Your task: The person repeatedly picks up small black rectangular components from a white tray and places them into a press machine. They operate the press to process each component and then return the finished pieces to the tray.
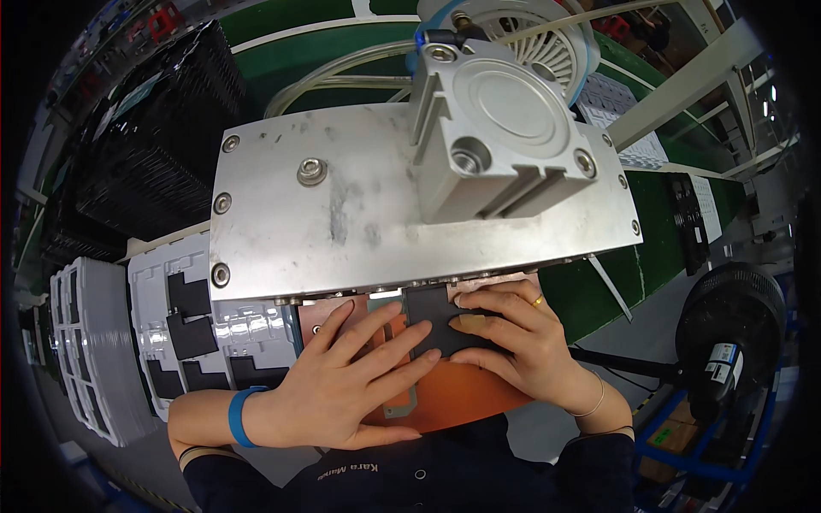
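Note:
A dark grey flat rectangular piece (432,305) lies on a fixture below the front edge of a metal press (282,205), its far end hidden under the press. My right hand (534,342) grips the piece at its right side, thumb and fingers bent in along that edge; a tan wrap covers one fingertip. Spread flat, my left hand (342,380) rests over the fixture, with two fingertips touching the piece's left part. An orange plate (462,398) sits under both hands, nearest to me. Part of a greenish-grey frame shows between my left fingers and the plate.
A silver air cylinder (505,128) tops the press, with clear hoses (342,81) behind. A white tray (239,329) of dark pieces and stacked white trays (90,350) stand left. Black trays (154,145) pile behind them. A fan (547,43) stands beyond; a black round device (727,325) is right.

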A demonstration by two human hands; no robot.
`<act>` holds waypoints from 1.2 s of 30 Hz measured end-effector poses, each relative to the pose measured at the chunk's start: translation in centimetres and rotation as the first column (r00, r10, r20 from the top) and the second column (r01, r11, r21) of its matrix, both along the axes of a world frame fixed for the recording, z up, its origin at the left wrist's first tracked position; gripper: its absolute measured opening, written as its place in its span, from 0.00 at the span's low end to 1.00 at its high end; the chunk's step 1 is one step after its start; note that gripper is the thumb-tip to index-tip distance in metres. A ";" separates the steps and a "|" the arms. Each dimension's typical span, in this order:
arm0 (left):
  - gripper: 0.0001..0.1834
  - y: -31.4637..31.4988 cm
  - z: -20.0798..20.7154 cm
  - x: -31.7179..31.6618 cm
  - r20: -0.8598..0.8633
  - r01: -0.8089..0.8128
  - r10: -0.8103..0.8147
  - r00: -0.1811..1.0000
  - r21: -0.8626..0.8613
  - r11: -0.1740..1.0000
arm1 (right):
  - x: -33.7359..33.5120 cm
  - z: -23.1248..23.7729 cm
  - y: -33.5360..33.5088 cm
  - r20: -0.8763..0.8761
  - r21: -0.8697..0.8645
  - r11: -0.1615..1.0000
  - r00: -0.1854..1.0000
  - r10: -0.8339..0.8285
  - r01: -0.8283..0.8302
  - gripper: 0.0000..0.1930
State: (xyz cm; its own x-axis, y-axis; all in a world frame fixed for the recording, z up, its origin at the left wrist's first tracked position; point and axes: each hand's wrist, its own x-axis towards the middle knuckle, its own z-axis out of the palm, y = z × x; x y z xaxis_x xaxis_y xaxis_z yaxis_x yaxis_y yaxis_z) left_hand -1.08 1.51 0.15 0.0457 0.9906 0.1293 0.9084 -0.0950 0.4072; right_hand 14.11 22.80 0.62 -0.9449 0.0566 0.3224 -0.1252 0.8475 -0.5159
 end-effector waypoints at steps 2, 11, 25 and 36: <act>0.38 0.0 0.0 0.0 -0.003 -0.002 0.002 1.000 0.000 1.000 | 0.0 0.1 0.0 0.010 0.016 1.000 1.000 0.000 0.000 0.18; 0.36 0.0 -0.4 -0.1 0.036 0.001 -0.002 0.999 0.030 1.000 | 0.3 0.1 -0.1 0.033 0.009 1.000 0.999 -0.024 0.024 0.18; 0.37 -0.4 -0.2 -0.1 0.045 0.011 -0.010 0.999 -0.033 0.999 | 0.2 0.4 0.0 0.043 0.038 0.999 0.999 -0.020 0.018 0.23; 0.36 0.0 0.1 -0.4 0.052 0.040 -0.040 0.998 0.000 0.999 | 0.5 -0.2 0.0 0.033 -0.018 1.000 0.999 -0.021 0.021 0.19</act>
